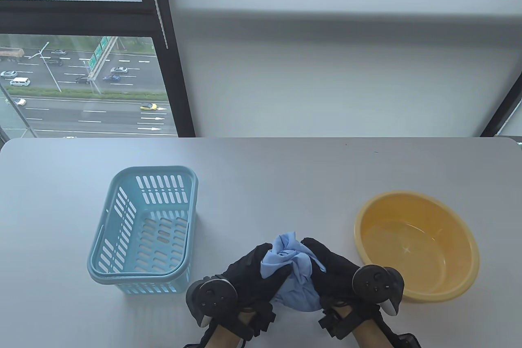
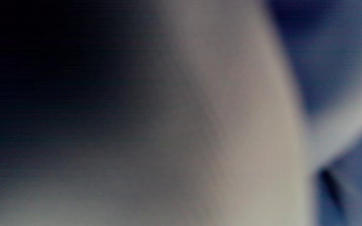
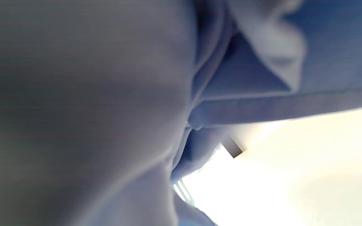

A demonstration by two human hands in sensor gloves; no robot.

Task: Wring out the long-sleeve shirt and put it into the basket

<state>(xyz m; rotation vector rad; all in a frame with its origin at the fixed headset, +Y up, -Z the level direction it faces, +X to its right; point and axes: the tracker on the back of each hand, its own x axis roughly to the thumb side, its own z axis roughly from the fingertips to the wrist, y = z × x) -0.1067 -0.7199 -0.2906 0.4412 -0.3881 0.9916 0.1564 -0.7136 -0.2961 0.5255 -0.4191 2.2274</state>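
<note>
Between the two gloved hands, near the table's front edge, the light blue long-sleeve shirt (image 1: pixel 295 272) is bunched into a tight wad. The left hand (image 1: pixel 248 272) has its fingers curled round the wad's left side, and the right hand (image 1: pixel 334 268) clamps the right side, so each grip is closed on the cloth. A twisted knot of fabric pokes up between the fingertips, and a looser fold hangs below, towards the person. A dark tracker sits on the back of each hand.

The right wrist view is filled with blue folds of the shirt (image 3: pixel 262 106) pressed close to the lens; the left wrist view is too blurred to tell what it shows.

To the left of the hands, well apart from the shirt, stands a pale blue slotted basket (image 1: pixel 144 229), upright on the white table (image 1: pixel 261 176). To the right, just beside the right hand's tracker, sits a round yellow basin (image 1: pixel 416 244).
</note>
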